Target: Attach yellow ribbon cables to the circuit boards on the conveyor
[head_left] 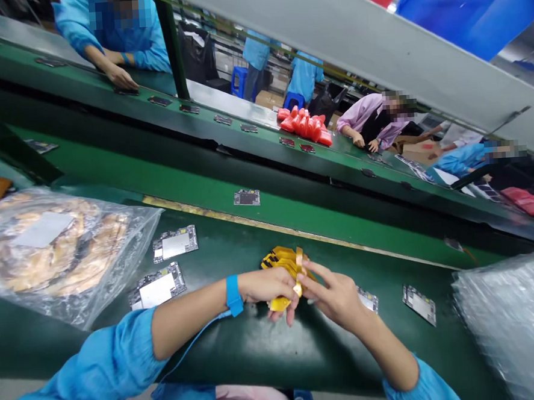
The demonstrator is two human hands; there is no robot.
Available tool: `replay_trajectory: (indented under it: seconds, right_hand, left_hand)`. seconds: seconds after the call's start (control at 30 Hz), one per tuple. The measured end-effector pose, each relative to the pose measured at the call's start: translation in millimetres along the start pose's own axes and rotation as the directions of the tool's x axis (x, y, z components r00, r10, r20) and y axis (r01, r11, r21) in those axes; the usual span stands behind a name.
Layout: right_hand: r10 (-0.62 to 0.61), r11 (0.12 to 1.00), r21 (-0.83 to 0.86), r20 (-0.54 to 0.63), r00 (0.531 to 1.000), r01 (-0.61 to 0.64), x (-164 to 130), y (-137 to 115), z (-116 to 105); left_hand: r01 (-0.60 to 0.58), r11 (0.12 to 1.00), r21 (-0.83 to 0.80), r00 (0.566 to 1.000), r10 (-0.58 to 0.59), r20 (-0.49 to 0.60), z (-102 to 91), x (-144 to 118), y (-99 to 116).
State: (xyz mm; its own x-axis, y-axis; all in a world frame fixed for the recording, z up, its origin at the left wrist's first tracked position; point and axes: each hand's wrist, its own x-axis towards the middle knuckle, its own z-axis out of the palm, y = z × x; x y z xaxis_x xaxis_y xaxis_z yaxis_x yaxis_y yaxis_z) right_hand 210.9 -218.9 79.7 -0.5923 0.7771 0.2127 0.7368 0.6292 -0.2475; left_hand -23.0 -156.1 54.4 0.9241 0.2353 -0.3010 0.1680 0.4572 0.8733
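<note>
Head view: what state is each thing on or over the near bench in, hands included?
Left hand: closed on yellow strips
Right hand: fingers extended, at the strips
Yellow strips: bunched, partly hidden
Wristband: fastened, cord attached
Clear bag: filled
Circuit boards: lying flat
Clear plastic: piled

Bright, diffuse light leaves pale glare on the green bench (258, 354); edges look smeared.

Over the surface (253, 352), the left hand's grip (274, 286) is holding a yellow strip (279, 304) that the right hand (340, 297) is touching. Toward the far edge, more strips (281, 257) are clustering; circuit boards (175, 244) are lying beside a plastic bag (112, 258).
</note>
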Motion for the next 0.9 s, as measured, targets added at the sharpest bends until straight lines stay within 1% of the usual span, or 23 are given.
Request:
replay_trajectory:
  seconds: [0.07,0.1,0.13,0.17,0.2,0.23,0.27,0.3,0.33,0.37,0.4,0.43,0.47,0.53,0.6,0.63,0.67,0.7,0.73,0.8,0.87,0.9]
  right_hand:
    - [-0.115,0.993,-0.005,0.083,0.99,0.116,2.2,1.1,-1.2]
    - [-0.157,0.988,0.007,0.097,0.983,0.157,2.7,0.9,-1.8]
    - [-0.18,0.984,0.021,0.097,0.979,0.179,3.3,0.6,-2.7]
    - [-0.178,0.984,0.036,0.088,0.98,0.175,4.2,0.3,-4.1]
    - [-0.148,0.988,0.056,0.079,0.986,0.144,6.0,0.1,-5.9]
    - [-0.093,0.993,0.083,0.076,0.993,0.087,8.9,0.4,-7.9]
    - [-0.022,0.993,0.117,0.084,0.996,0.012,13.1,1.3,-9.7]
    - [0.056,0.985,0.156,0.1,0.993,-0.071,18.6,3.0,-11.0]
    - [0.128,0.969,0.194,0.122,0.984,-0.15,25.1,5.8,-11.3]
    - [0.184,0.949,0.231,0.151,0.971,-0.215,32.3,9.6,-10.4]
    - [0.22,0.929,0.26,0.181,0.958,-0.263,39.7,14.4,-8.4]
    - [0.241,0.913,0.28,0.211,0.947,-0.295,46.7,19.7,-5.4]
    - [0.254,0.903,0.288,0.242,0.936,-0.319,53.0,25.3,-1.6]
    - [0.278,0.901,0.246,0.301,0.912,-0.356,62.6,35.5,6.8]
    - [0.333,0.911,0.137,0.313,0.89,-0.389,67.9,42.1,13.9]
    - [0.362,0.913,0.079,0.3,0.883,-0.401,69.5,43.5,16.6]
    - [0.384,0.912,0.031,0.283,0.879,-0.408,70.8,43.5,18.8]
    - [0.393,0.913,-0.002,0.271,0.879,-0.408,72.1,42.3,20.8]
    - [0.388,0.917,-0.022,0.269,0.882,-0.397,73.8,40.1,22.6]
    - [0.361,0.93,-0.048,0.294,0.885,-0.364,78.5,34.4,26.7]
    - [0.351,0.936,-0.085,0.326,0.878,-0.343,84.0,29.2,31.6]
    - [0.358,0.933,-0.103,0.339,0.87,-0.344,86.3,27.5,34.2]
  left_hand:
    - [-0.007,0.999,-0.035,0.991,0.011,0.133,4.5,-0.5,-3.9]
    - [-0.014,0.998,-0.061,0.985,0.024,0.17,5.6,-2.2,-4.9]
    - [-0.024,0.996,-0.09,0.982,0.041,0.183,5.5,-5.0,-5.1]
    - [-0.041,0.992,-0.123,0.984,0.061,0.166,4.1,-8.8,-4.4]
    - [-0.064,0.986,-0.155,0.989,0.083,0.122,1.2,-13.4,-3.2]
    - [-0.095,0.979,-0.18,0.993,0.106,0.052,-3.0,-18.5,-1.5]
    - [-0.136,0.972,-0.191,0.99,0.13,-0.045,-8.4,-23.6,0.3]
    - [-0.18,0.967,-0.182,0.975,0.151,-0.161,-14.7,-28.2,2.0]
    - [-0.217,0.965,-0.149,0.944,0.168,-0.285,-21.5,-32.0,3.2]
    - [-0.235,0.967,-0.094,0.9,0.18,-0.398,-28.5,-34.9,3.8]
    - [-0.23,0.973,-0.019,0.851,0.191,-0.489,-35.1,-36.6,3.8]
    - [-0.204,0.977,0.066,0.805,0.206,-0.556,-41.0,-37.5,3.0]
    - [-0.164,0.974,0.157,0.769,0.226,-0.598,-46.1,-37.9,1.5]
    - [-0.057,0.935,0.35,0.716,0.283,-0.638,-52.7,-38.3,-2.4]
    - [0.088,0.847,0.524,0.665,0.342,-0.664,-54.2,-39.5,-6.3]
    - [0.176,0.784,0.596,0.642,0.367,-0.673,-53.1,-40.3,-7.9]
    - [0.265,0.709,0.654,0.626,0.389,-0.675,-50.9,-40.9,-9.2]
    - [0.343,0.626,0.7,0.623,0.406,-0.669,-47.7,-40.9,-10.1]
    - [0.403,0.541,0.738,0.635,0.415,-0.652,-44.0,-40.2,-10.9]
    - [0.474,0.375,0.797,0.681,0.418,-0.601,-36.1,-35.7,-11.9]
    - [0.501,0.242,0.831,0.726,0.405,-0.556,-30.3,-28.0,-12.4]
    - [0.505,0.191,0.842,0.743,0.4,-0.537,-28.9,-23.6,-12.5]
